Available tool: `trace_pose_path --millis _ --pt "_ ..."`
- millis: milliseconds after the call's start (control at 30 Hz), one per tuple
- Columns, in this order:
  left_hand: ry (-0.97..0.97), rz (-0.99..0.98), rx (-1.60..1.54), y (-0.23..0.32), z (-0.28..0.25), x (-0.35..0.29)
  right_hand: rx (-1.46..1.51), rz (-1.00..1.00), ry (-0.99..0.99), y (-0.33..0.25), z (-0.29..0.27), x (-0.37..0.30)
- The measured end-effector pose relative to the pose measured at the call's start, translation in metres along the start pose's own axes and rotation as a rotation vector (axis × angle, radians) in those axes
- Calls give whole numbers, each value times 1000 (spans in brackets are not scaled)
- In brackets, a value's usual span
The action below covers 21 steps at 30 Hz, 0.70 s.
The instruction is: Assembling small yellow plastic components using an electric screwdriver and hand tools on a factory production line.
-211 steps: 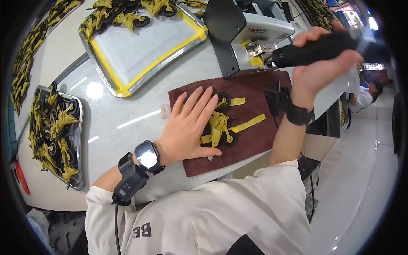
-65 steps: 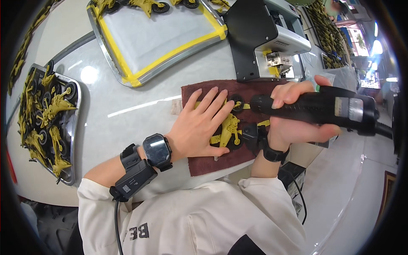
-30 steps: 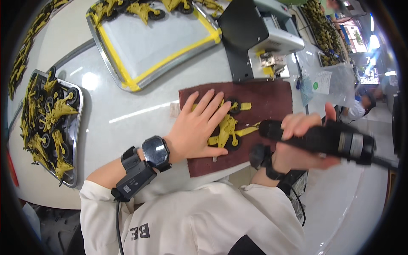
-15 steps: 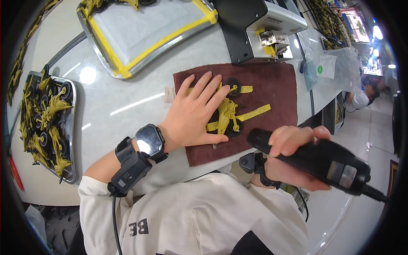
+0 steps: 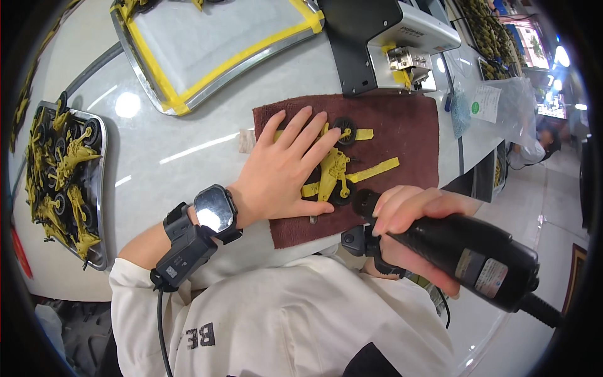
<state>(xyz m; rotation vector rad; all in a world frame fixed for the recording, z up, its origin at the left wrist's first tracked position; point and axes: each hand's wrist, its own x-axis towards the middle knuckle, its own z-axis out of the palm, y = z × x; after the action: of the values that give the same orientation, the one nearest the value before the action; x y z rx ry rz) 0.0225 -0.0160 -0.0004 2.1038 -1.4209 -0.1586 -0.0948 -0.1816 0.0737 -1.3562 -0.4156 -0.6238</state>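
Observation:
My left hand (image 5: 282,166) lies spread over part of a small yellow toy motorcycle (image 5: 333,169) with black wheels. Its fingertips and thumb press around the toy, which rests on a brown cloth (image 5: 402,125). Yellow tape strips (image 5: 377,168) stick out from beside and under the toy. My right hand (image 5: 408,220) is wrapped around a black corded handheld power tool (image 5: 477,248). The tool's nose sits just right of the lower wheel, near the cloth's edge; I cannot tell whether it touches anything.
On the left stands a metal tray (image 5: 103,188) heaped with yellow motorcycles. A yellow-taped tray (image 5: 188,100) lies at the back, beside a black and silver machine (image 5: 389,56). Farther right are a plastic bag (image 5: 502,107) and a person (image 5: 531,151).
The tool in my right hand has moved left toward the toy and tilted, its rear end dropping. My left hand stays on the toy.

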Motion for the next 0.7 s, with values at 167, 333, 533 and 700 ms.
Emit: trace_pose_path --millis 167,333,533,700 --pt "-18 6 12 3 -5 -1 -1 -62 -81 -22 -33 57" --pt "11 41 12 6 -1 -1 -532 -239 421 -3 -54 157" --pt "49 15 14 2 -3 -10 -256 116 401 11 -48 114" --pt "36 35 0 2 -5 -4 -23 -10 -48 -27 19 35"
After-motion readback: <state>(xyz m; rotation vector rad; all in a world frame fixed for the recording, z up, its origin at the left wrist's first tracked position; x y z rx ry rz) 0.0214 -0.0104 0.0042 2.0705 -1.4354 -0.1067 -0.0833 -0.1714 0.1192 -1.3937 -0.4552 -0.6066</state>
